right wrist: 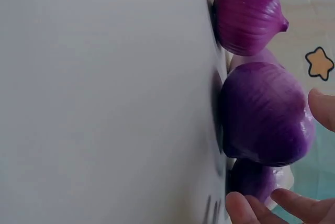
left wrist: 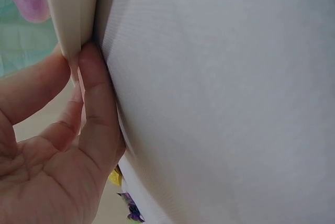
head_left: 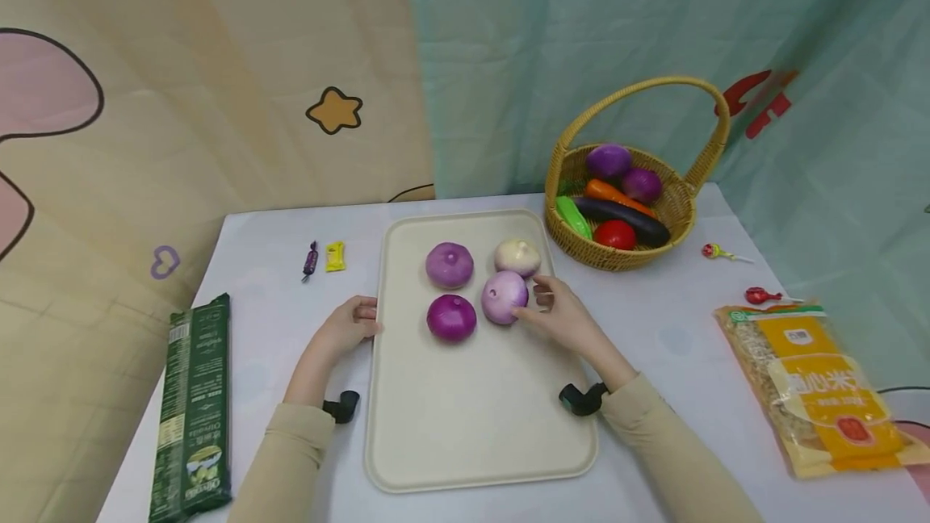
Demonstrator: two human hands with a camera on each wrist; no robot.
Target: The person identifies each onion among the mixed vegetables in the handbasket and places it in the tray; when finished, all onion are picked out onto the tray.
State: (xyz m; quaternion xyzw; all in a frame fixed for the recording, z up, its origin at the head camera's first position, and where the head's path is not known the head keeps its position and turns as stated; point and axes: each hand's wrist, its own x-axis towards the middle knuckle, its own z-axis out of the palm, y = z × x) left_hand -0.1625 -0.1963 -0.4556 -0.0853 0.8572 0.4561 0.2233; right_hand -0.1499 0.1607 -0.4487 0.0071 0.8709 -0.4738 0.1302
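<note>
A beige tray (head_left: 479,418) lies on the table with several purple and whitish onions on its far half. My left hand (head_left: 347,328) pinches the tray's left rim, and the left wrist view shows the thumb (left wrist: 39,88) and a forefinger at the tray edge (left wrist: 73,14). Beside a pale purple onion (head_left: 504,298) is my right hand (head_left: 563,320), with thumb and fingers spread around its right side. In the right wrist view these fingers do not close on that onion (right wrist: 264,114). A darker onion (head_left: 451,318), another purple one (head_left: 449,265) and a whitish one (head_left: 517,256) sit close by.
A wicker basket (head_left: 617,258) of vegetables stands at the back right. Two lollipops (head_left: 715,251) and a yellow food bag (head_left: 821,394) lie to the right. On the left are a green package (head_left: 196,410), a purple candy (head_left: 310,261) and a yellow candy (head_left: 335,257).
</note>
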